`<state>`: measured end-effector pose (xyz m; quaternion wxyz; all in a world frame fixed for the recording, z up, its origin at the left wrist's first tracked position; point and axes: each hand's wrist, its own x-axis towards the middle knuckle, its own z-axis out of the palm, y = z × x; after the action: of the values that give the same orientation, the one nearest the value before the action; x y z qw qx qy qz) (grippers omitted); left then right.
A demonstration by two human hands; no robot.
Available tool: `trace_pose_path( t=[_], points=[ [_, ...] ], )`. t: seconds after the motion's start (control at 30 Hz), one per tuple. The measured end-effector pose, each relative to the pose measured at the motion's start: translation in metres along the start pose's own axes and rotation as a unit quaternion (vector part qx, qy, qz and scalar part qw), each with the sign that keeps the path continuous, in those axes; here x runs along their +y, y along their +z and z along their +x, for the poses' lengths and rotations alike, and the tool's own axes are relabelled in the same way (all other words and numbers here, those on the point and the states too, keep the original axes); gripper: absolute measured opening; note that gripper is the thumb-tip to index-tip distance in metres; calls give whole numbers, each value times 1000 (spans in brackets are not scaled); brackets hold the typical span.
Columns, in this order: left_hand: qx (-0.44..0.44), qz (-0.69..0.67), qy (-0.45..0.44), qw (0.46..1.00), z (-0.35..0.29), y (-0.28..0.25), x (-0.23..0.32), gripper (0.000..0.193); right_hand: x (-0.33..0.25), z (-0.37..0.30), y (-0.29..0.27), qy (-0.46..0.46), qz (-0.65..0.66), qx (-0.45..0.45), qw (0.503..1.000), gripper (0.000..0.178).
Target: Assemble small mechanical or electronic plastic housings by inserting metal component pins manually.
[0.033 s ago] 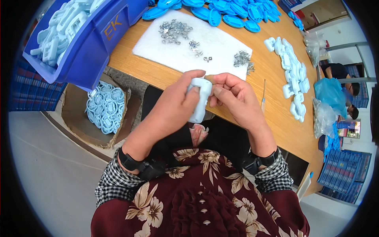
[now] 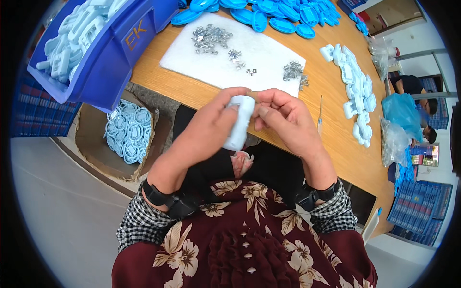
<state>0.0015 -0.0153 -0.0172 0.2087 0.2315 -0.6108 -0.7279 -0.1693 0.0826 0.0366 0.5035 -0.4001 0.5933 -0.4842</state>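
My left hand (image 2: 207, 126) is wrapped round a light-blue plastic casing (image 2: 241, 120), held upright and slightly tilted above my lap. The fingers of my right hand (image 2: 284, 115) are pinched together beside the casing's upper right end. Whatever sits between those fingertips is hidden or too small to name. Just beyond both hands lies a white foam sheet (image 2: 192, 61). It bears a heap of small metal parts (image 2: 211, 38), a smaller cluster of them (image 2: 235, 55), one separate metal clip (image 2: 251, 72), and a pile of small silvery pieces (image 2: 294, 71) at the right edge.
A blue bin (image 2: 108, 72) full of light-blue casings stands at the left, above a carton (image 2: 91, 129) of similar pieces. Bright-blue oval shells (image 2: 283, 25) lie at the back. To the right are a thin pointed tool (image 2: 320, 117), more casings (image 2: 355, 86) and plastic bags (image 2: 402, 115).
The casing has turned and tilted a little in my left hand, so a smoother side shows. My right hand has barely moved.
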Motion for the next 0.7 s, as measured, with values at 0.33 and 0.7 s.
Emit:
trace_pose_path(
  t=[0.33,0.7],
  points=[
    [-166,-493,-145,842,-4,-8,-6,44,3,12,-4,-63,-104,8,993,15],
    [-225,-554,-168,784,1,-5,-29,51,6,3,-7,-24,-33,12,999,17]
  ],
)
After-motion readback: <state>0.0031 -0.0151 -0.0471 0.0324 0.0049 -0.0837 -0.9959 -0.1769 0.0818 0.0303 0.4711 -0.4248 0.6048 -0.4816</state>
